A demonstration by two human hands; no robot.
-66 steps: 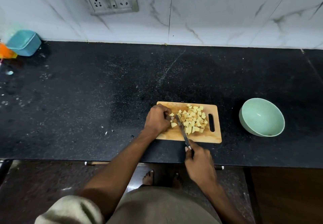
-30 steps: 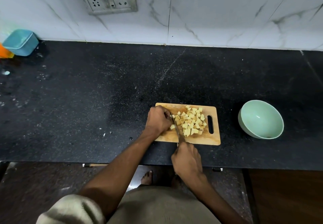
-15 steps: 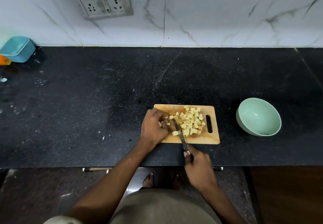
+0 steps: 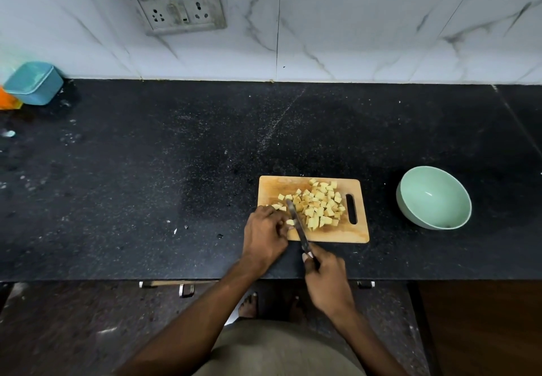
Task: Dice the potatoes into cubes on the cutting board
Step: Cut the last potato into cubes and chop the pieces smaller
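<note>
Since half a second ago both my hands have slid toward the near edge of the cutting board [image 4: 359, 236]: my left hand [image 4: 264, 236] now sits at the near-left corner with its fingers curled round what looks like the last small bit of potato, mostly hidden beneath them, and my right hand [image 4: 327, 276] is wrapped round the handle of the knife [image 4: 297, 226] just off the board's front edge, over the black table [image 4: 146, 170]. Its blade runs diagonally away from me, tip down among the potato cubes [image 4: 318, 207], which lie heaped across the middle and right of the board, with a few strays by my left fingertips. I judge the cubes light, firm and wet on their cut faces, so they will skid and roll rather than stay put; the remaining piece is best pinned from above with tucked fingertips, well back from the edge. They are pale yellow and blocky, uneven in size. The board is smooth light wood with rounded corners and a slot handle at its right end. A glossy mint-green bowl [image 4: 457, 199] stands well apart to the right on the speckled stone.
</note>
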